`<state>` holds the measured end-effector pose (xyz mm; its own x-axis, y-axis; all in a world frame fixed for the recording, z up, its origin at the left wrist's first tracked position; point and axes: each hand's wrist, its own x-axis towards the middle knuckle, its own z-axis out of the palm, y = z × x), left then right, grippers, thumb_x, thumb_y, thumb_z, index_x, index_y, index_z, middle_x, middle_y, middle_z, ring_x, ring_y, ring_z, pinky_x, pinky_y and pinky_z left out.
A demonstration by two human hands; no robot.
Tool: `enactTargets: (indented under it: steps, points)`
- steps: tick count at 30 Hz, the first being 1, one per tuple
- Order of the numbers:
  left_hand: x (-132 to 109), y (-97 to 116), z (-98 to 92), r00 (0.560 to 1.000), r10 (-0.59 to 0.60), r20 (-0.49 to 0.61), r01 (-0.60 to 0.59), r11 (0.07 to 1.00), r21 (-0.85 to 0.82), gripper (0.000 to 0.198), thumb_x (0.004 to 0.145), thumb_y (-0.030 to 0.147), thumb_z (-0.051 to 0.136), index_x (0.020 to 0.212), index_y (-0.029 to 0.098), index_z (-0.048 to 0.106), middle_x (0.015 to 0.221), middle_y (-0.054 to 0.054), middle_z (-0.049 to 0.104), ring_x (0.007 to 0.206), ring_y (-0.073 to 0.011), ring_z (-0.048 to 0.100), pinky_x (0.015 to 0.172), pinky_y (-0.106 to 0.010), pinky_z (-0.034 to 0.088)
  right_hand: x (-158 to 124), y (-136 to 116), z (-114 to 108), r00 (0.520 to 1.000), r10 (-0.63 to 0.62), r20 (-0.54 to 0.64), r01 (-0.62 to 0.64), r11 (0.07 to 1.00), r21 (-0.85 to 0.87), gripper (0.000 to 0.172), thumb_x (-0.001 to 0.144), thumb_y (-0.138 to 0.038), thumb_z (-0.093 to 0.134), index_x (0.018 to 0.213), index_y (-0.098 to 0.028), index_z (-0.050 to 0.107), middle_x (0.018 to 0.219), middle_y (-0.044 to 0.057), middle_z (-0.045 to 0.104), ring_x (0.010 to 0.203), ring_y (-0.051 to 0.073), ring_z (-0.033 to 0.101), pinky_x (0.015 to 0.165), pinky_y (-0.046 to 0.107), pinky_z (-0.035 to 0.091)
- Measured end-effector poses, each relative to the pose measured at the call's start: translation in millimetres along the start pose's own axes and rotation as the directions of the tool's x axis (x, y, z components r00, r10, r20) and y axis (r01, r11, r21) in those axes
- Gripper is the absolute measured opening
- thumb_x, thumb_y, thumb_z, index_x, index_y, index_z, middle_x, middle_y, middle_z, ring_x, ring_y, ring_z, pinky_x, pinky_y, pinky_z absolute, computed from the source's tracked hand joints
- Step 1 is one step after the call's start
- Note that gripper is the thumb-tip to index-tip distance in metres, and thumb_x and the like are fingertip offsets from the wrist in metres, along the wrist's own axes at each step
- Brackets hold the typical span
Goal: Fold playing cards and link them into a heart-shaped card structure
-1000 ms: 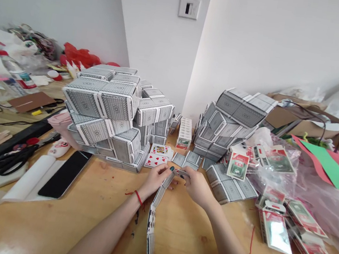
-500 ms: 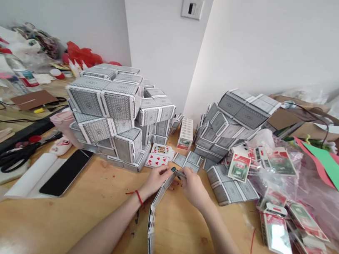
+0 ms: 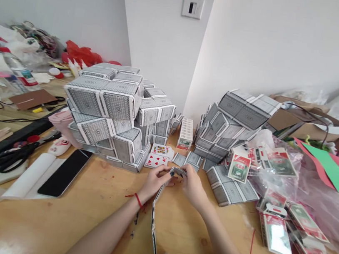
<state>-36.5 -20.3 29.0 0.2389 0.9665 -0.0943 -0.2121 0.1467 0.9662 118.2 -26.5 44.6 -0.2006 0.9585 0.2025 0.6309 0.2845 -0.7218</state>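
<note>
My left hand (image 3: 158, 181) pinches the far part of a folded strip of joined playing cards (image 3: 154, 232), which hangs and bends toward me between my forearms. My right hand (image 3: 192, 185) grips the far end of the same strip, thumb and fingers closed on it. Just beyond my hands lie face-up playing cards (image 3: 156, 161), with hearts and a court card showing. A few grey-backed cards (image 3: 193, 159) lie flat beside them. Part of the strip is hidden by my fingers.
Large structures of grey card boxes stand at left (image 3: 103, 105) and right (image 3: 229, 127). A phone (image 3: 65, 173), scissors (image 3: 16, 158) and a paper roll (image 3: 30, 174) lie left. Red-and-green card packs (image 3: 277, 234) and plastic wrap (image 3: 316, 181) lie right.
The near end of the strip has risen and folded inward, with a short end piece now turned to the right. My hands have stayed in nearly the same place, still gripping it.
</note>
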Motion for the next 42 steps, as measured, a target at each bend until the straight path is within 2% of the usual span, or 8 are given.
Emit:
enactTargets:
  steps: [10,16,24,31,35,38,40,42]
  points:
    - [3,1,-5.3,1.000,0.018,-0.007,-0.017,0.990,0.138,0.025,0.065,0.035,0.062,0.079,0.014,0.066,0.074,-0.003,0.063,0.068,-0.0152,0.057,0.061,-0.027,0.050,1,0,-4,0.999,-0.018,0.042,0.019,1.000,-0.024,0.033,0.063,0.002,0.036,0.086,-0.020,0.042,0.084,0.003,0.053,0.078,0.016,0.051,0.071,0.028,0.040]
    - [1,3,-4.8,0.998,-0.034,0.055,0.029,0.995,0.100,0.025,0.067,0.035,0.060,0.079,0.014,0.066,0.076,-0.004,0.063,0.070,-0.0156,0.056,0.062,-0.029,0.050,0,-2,-4,0.998,-0.019,0.064,0.020,1.000,-0.009,0.032,0.063,0.002,0.036,0.085,-0.020,0.041,0.084,0.003,0.052,0.078,0.015,0.050,0.070,0.027,0.040]
    - [2,6,-4.8,0.999,0.012,0.049,-0.020,0.985,0.171,0.021,0.068,0.032,0.058,0.076,0.014,0.066,0.071,-0.002,0.063,0.066,-0.0141,0.055,0.062,-0.025,0.046,0,0,0,0.999,-0.024,0.039,0.023,0.999,0.022,0.030,0.064,0.001,0.036,0.084,-0.020,0.042,0.083,0.004,0.052,0.078,0.016,0.050,0.071,0.029,0.041]
    - [-1,2,-2.1,0.998,0.063,-0.002,-0.062,0.995,0.082,0.020,0.069,0.030,0.057,0.085,0.017,0.056,0.084,-0.001,0.060,0.073,-0.0143,0.058,0.061,-0.025,0.049,-3,-6,12,0.997,-0.052,-0.065,0.064,0.979,0.193,0.023,0.071,-0.006,0.038,0.089,-0.019,0.044,0.090,0.007,0.054,0.085,0.018,0.051,0.077,0.034,0.041]
    - [-3,2,-6.7,0.998,0.044,0.054,-0.047,0.998,0.042,0.029,0.072,0.030,0.053,0.099,0.020,0.052,0.099,-0.005,0.057,0.081,-0.0171,0.057,0.057,-0.025,0.051,-4,-10,5,0.997,-0.066,0.026,0.051,0.923,0.382,0.019,0.078,-0.016,0.039,0.094,-0.019,0.048,0.095,0.006,0.057,0.090,0.018,0.053,0.082,0.033,0.041]
    - [-2,1,-11.1,0.998,0.056,0.035,-0.058,0.996,0.062,0.031,0.072,0.030,0.051,0.101,0.019,0.052,0.099,-0.006,0.057,0.081,-0.0176,0.057,0.053,-0.023,0.050,-2,1,6,0.999,0.031,-0.019,-0.019,0.888,0.459,0.028,0.087,-0.030,0.029,0.090,-0.018,0.054,0.090,0.006,0.060,0.089,0.019,0.055,0.083,0.034,0.042]
    - [-2,1,-12.7,0.999,0.041,0.011,-0.042,0.996,0.073,0.028,0.072,0.032,0.051,0.097,0.018,0.052,0.097,-0.006,0.057,0.079,-0.0179,0.058,0.052,-0.023,0.050,0,12,11,0.980,0.178,-0.093,-0.108,0.858,0.502,0.042,0.088,-0.038,0.021,0.084,-0.016,0.056,0.084,0.008,0.060,0.080,0.019,0.057,0.077,0.034,0.045]
    - [-2,2,-13.5,1.000,0.012,0.003,-0.012,0.997,0.077,0.027,0.072,0.034,0.051,0.093,0.018,0.053,0.097,-0.005,0.057,0.081,-0.0188,0.058,0.052,-0.024,0.050,2,21,19,0.961,0.257,-0.103,-0.168,0.837,0.521,0.043,0.086,-0.044,0.026,0.085,-0.015,0.057,0.078,0.007,0.060,0.070,0.019,0.058,0.067,0.032,0.049]
